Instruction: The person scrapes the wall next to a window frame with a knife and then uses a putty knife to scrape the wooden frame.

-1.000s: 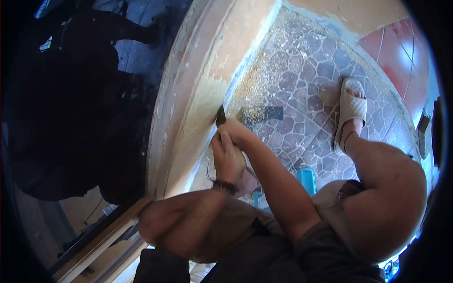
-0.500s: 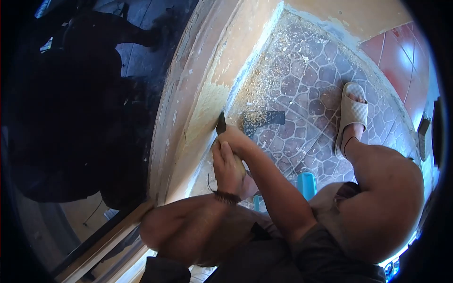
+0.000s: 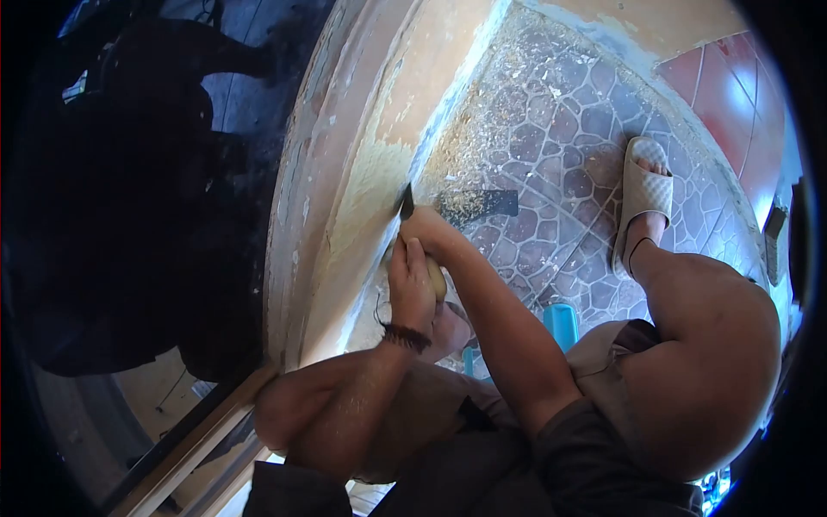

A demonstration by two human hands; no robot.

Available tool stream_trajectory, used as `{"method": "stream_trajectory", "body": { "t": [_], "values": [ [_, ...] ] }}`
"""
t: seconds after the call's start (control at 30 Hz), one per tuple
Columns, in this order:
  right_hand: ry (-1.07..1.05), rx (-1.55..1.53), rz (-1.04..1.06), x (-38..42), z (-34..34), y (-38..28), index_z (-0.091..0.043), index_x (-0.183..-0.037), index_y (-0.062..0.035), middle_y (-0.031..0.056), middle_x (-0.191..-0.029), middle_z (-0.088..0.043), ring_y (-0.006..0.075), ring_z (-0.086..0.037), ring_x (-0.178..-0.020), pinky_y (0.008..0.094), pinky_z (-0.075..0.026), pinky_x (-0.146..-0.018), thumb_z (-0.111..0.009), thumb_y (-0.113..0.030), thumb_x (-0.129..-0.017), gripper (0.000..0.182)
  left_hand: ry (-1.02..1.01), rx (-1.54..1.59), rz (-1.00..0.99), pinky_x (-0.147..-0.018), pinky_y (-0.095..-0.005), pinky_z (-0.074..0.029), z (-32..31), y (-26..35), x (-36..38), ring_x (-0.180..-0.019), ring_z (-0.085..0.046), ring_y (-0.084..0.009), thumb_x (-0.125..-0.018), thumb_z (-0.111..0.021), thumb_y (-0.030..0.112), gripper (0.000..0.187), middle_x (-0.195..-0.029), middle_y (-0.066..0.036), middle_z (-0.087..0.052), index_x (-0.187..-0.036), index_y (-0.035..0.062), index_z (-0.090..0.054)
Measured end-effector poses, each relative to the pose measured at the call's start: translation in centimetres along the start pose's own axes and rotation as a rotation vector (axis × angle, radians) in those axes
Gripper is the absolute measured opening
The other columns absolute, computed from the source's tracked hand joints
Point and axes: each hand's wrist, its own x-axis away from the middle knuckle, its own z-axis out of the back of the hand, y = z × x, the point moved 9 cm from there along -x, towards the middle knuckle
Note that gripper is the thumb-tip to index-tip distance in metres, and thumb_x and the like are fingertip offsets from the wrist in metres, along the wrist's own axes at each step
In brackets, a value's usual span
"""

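My right hand point(image 3: 428, 233) is closed around a scraper, whose dark blade point(image 3: 407, 202) meets the lower wall point(image 3: 372, 191). Just below it, my left hand point(image 3: 412, 284) is wrapped closed against the right hand, at the scraper's grip. The handle itself is hidden by the fingers. Around the blade the wall shows a rough, pale yellow patch with its paint gone. A flat dark grey tool point(image 3: 495, 203) lies on the floor to the right of the blade, partly covered by shavings.
Flakes and dust point(image 3: 491, 112) litter the stone-patterned floor point(image 3: 586, 202) along the wall. My slippered foot point(image 3: 646, 185) stands at the right. A turquoise plastic object point(image 3: 561, 326) is beside my leg. Dark reflective glass point(image 3: 129, 215) fills the left side.
The view has shifted slightly, moving the scene upward. The scraper blade and both hands have slid a little farther up along the wall. Both hands stay clasped together.
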Motion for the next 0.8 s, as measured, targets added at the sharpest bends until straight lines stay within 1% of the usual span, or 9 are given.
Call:
{"method": "stream_trajectory", "body": {
  "t": [0.07,0.2,0.3,0.33,0.5,0.57,0.67,0.77,0.8],
  "values": [
    [0.065,0.012,0.051,0.9,0.7,-0.4,-0.064,-0.088,0.0102,0.0303,-0.088,-0.063,0.0414,-0.063,-0.086,0.0399,-0.050,-0.072,-0.055,-0.009,-0.074,0.024,0.119,-0.090,-0.214,-0.038,-0.0229,-0.035,-0.2,0.2,0.4,-0.043,-0.042,-0.0077,-0.100,-0.033,0.038,0.033,-0.063,-0.001,-0.047,-0.113,0.0098,-0.044],
    [0.079,0.040,-0.054,-1.8,0.2,2.0,-0.064,-0.092,0.0092,0.0294,-0.094,-0.063,0.0394,-0.062,-0.093,0.0385,-0.050,-0.077,-0.056,-0.010,-0.075,0.027,-0.104,0.024,0.230,-0.054,-0.0232,-0.045,-1.1,0.5,0.7,-0.064,-0.053,-0.0093,-0.100,-0.035,0.036,0.037,-0.086,-0.006,-0.055,-0.123,0.0074,-0.038],
    [0.071,0.009,-0.046,-0.9,0.5,0.9,-0.065,-0.092,0.0074,0.0287,-0.093,-0.063,0.0396,-0.063,-0.092,0.0403,-0.050,-0.080,-0.056,-0.012,-0.076,0.027,-0.112,0.037,0.172,-0.053,-0.0217,-0.045,-1.6,1.8,1.1,-0.065,-0.054,-0.0082,-0.100,-0.036,0.034,0.041,-0.089,-0.006,-0.056,-0.130,0.0068,-0.034],
    [0.095,-0.021,-0.011,0.5,0.7,0.2,-0.067,-0.091,0.0058,0.0274,-0.092,-0.064,0.0394,-0.063,-0.090,0.0410,-0.050,-0.080,-0.056,-0.013,-0.077,0.026,-0.019,-0.035,-0.071,-0.048,-0.0219,-0.044,-1.5,2.8,1.2,-0.060,-0.053,-0.0084,-0.100,-0.037,0.034,0.042,-0.085,-0.005,-0.055,-0.132,0.0082,-0.034],
    [-0.064,0.323,0.103,-2.3,-1.2,0.3,-0.064,-0.099,0.0054,0.0273,-0.099,-0.063,0.0394,-0.062,-0.095,0.0397,-0.049,-0.082,-0.056,-0.014,-0.077,0.030,-0.245,0.182,0.391,-0.043,-0.0195,-0.039,-2.2,1.4,1.4,-0.055,-0.049,-0.0054,-0.099,-0.041,0.031,0.040,-0.084,-0.004,-0.057,-0.131,0.0071,-0.035],
    [-0.087,0.599,0.213,-5.4,-2.9,0.4,-0.065,-0.098,0.0046,0.0277,-0.101,-0.062,0.0382,-0.062,-0.095,0.0383,-0.050,-0.081,-0.057,-0.013,-0.076,0.030,-0.141,0.127,0.262,-0.066,-0.0224,-0.046,-1.7,3.1,1.8,-0.083,-0.054,-0.0095,-0.099,-0.041,0.027,0.044,-0.108,-0.010,-0.054,-0.134,0.0040,-0.030],
    [0.150,-0.074,0.040,2.9,1.5,-2.3,-0.068,-0.091,0.0045,0.0257,-0.098,-0.064,0.0379,-0.064,-0.089,0.0384,-0.051,-0.077,-0.059,-0.014,-0.075,0.026,-0.017,0.217,-0.012,-0.088,-0.0277,-0.043,-2.1,6.5,4.4,-0.104,-0.049,-0.0146,-0.099,-0.041,0.026,0.044,-0.118,-0.012,-0.049,-0.135,0.0032,-0.028],
    [-0.157,0.476,0.198,3.6,0.7,-4.8,-0.062,-0.099,0.0103,0.0282,-0.099,-0.062,0.0416,-0.062,-0.092,0.0398,-0.050,-0.080,-0.055,-0.014,-0.078,0.033,-0.014,0.105,0.009,-0.084,-0.0268,-0.044,-1.8,5.6,3.5,-0.100,-0.051,-0.0136,-0.099,-0.041,0.026,0.044,-0.115,-0.011,-0.050,-0.135,0.0034,-0.028],
    [-0.097,0.278,0.094,2.3,0.8,-3.2,-0.061,-0.100,0.0108,0.0291,-0.098,-0.062,0.0423,-0.061,-0.093,0.0403,-0.050,-0.081,-0.055,-0.013,-0.077,0.034,-0.028,0.085,0.099,-0.085,-0.0277,-0.043,-1.7,5.2,3.3,-0.101,-0.051,-0.0148,-0.099,-0.042,0.026,0.044,-0.115,-0.011,-0.050,-0.134,0.0026,-0.029]
  ]
}}
